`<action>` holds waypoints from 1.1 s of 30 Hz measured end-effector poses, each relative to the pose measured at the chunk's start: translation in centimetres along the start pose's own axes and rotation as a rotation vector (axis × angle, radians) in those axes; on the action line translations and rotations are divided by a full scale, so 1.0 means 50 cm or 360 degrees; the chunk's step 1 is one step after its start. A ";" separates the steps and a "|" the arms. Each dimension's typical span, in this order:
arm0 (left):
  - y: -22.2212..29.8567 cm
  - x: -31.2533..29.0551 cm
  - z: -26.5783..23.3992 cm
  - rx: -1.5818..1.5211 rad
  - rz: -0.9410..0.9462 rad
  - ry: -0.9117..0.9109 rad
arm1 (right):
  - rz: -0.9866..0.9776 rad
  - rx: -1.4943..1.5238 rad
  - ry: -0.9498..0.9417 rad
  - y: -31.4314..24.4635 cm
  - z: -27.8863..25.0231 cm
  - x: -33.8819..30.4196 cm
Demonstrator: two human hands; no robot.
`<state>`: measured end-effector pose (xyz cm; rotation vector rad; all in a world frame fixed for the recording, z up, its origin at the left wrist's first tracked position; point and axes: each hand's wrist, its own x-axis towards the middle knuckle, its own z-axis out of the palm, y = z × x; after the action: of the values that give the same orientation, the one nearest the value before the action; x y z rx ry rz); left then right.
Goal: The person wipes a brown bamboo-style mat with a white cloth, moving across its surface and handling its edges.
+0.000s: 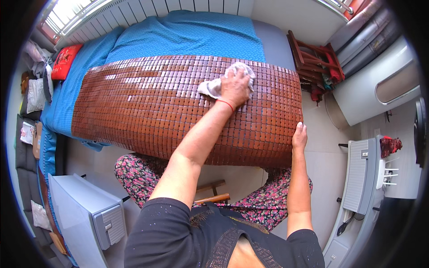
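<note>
Lying over a blue cover (187,40), a brown tiled mat (165,105) stretches rightward; on it, right of the middle, the left hand (235,88), fingers half-curled, presses and holds a crumpled white cloth (211,88); farther right, the right hand (300,136) meets the mat's edge, fingers nearly straight, any grip impossible to tell.

We count one brown tiled mat (178,120); upon it, one pale cloth (212,88) under one left hand (235,89); at its right edge, one right hand (300,136); beyond it, one blue cover (187,38).
</note>
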<state>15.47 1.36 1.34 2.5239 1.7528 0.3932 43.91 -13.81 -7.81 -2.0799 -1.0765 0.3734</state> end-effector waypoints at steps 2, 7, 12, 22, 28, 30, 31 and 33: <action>-0.060 0.029 -0.003 0.0157 -0.0087 0.0032 | 0.0017 -0.0033 -0.0023 -0.003 -0.007 -0.004; -0.229 0.076 -0.031 0.0193 -0.0360 0.0063 | -0.0043 0.0118 0.0010 -0.010 -0.006 -0.009; -0.406 0.061 -0.074 0.0254 -0.0720 -0.0038 | -0.0033 0.0152 0.0030 -0.004 -0.011 -0.005; -0.550 -0.206 -0.151 0.0385 -0.1106 0.0011 | -0.0096 0.0096 0.0022 0.002 -0.005 0.005; -0.461 -0.365 -0.157 0.0554 -0.1049 0.0127 | -0.0062 0.0004 0.0015 0.007 0.002 0.014; -0.413 -0.406 -0.155 0.0605 -0.0996 0.0150 | -0.0024 -0.0063 -0.0028 0.003 0.008 0.016; -0.381 -0.426 -0.160 0.0589 -0.0976 0.0174 | -0.0010 -0.0087 -0.0028 -0.001 0.013 0.014; -0.298 -0.445 -0.152 0.0587 -0.0873 0.0194 | -0.0003 -0.0104 -0.0012 0.005 0.011 0.017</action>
<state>-7.21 -14.72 1.96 2.0984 2.6614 0.2063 44.27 -12.95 -8.32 -2.1359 -1.1087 0.3497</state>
